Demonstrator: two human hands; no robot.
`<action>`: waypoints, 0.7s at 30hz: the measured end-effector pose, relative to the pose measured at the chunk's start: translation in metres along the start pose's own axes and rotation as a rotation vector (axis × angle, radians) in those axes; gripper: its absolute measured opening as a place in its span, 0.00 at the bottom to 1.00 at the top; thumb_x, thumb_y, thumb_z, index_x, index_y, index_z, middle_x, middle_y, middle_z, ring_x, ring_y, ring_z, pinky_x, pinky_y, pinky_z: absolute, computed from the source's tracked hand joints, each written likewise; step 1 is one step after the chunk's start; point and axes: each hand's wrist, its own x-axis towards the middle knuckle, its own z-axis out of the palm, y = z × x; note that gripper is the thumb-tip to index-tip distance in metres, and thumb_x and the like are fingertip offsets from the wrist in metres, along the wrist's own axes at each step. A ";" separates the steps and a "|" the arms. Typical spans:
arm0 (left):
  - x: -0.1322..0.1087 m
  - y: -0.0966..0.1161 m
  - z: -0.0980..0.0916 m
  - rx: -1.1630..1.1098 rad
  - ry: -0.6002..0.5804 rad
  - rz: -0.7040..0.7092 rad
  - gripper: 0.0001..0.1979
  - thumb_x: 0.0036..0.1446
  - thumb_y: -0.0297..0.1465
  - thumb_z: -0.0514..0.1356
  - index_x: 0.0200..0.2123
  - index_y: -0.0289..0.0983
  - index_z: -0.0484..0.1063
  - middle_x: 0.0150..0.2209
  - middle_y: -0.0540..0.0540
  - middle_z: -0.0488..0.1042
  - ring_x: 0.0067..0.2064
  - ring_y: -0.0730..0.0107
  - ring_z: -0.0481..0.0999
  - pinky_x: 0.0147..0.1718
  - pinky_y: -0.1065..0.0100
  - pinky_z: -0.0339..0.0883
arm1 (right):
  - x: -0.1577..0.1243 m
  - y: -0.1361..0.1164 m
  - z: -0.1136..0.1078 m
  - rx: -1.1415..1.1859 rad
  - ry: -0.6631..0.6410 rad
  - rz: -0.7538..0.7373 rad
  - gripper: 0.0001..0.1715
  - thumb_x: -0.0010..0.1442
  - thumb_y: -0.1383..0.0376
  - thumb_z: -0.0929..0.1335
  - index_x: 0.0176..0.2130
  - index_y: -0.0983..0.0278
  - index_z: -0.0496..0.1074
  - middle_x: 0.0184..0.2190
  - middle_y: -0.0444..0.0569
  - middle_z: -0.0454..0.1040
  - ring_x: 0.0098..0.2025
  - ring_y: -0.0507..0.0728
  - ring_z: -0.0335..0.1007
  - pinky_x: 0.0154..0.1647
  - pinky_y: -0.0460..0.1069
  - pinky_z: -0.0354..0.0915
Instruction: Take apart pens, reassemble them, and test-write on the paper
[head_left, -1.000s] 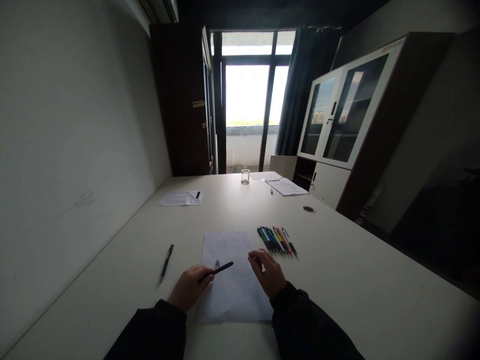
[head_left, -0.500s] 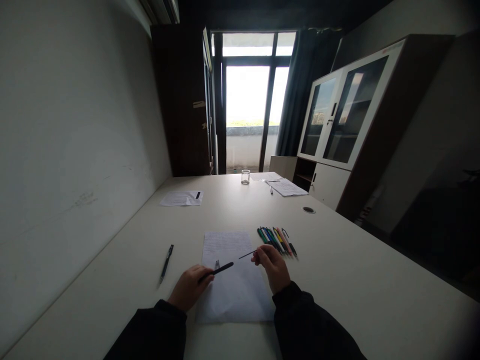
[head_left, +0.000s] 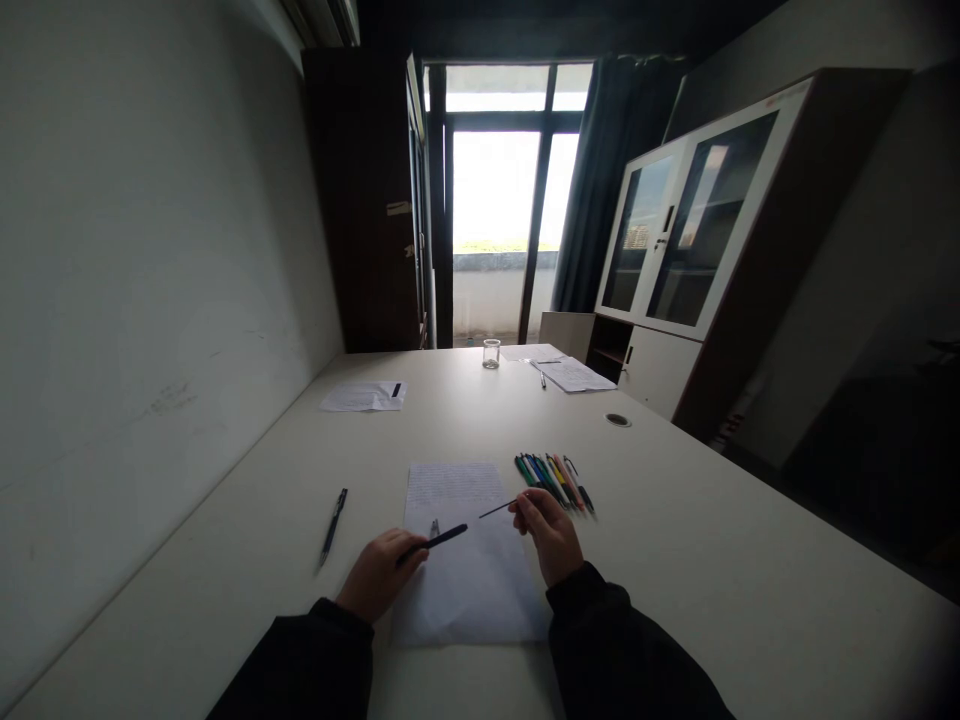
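My left hand (head_left: 381, 575) is closed around a black pen barrel (head_left: 448, 535), which points up and to the right over the paper. Between the fingertips of my right hand (head_left: 550, 530) is a thin dark pen refill (head_left: 496, 509), its tip aimed left toward the barrel with a gap between them. Below both hands lies a sheet of paper (head_left: 472, 600) with lined writing on its upper part. A small clear pen part (head_left: 434, 526) rests on the sheet just beyond the barrel; its exact kind is hard to make out.
Several colourful pens (head_left: 555, 482) lie in a row beyond my right hand. One dark pen (head_left: 333, 527) is at the left. Farther back are a glass jar (head_left: 490, 354), a left paper (head_left: 364, 397), a paper stack (head_left: 577, 375) and a round cable hole (head_left: 617, 420).
My right hand has shifted very slightly to the right with the refill. The left hand and the barrel have stayed in place.
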 end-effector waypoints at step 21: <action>0.001 -0.001 -0.001 -0.006 0.026 0.006 0.08 0.63 0.30 0.58 0.42 0.39 0.76 0.38 0.45 0.78 0.40 0.63 0.77 0.40 0.66 0.71 | 0.000 0.003 -0.002 -0.014 -0.022 0.039 0.16 0.59 0.53 0.71 0.37 0.63 0.71 0.29 0.47 0.75 0.23 0.51 0.63 0.23 0.47 0.59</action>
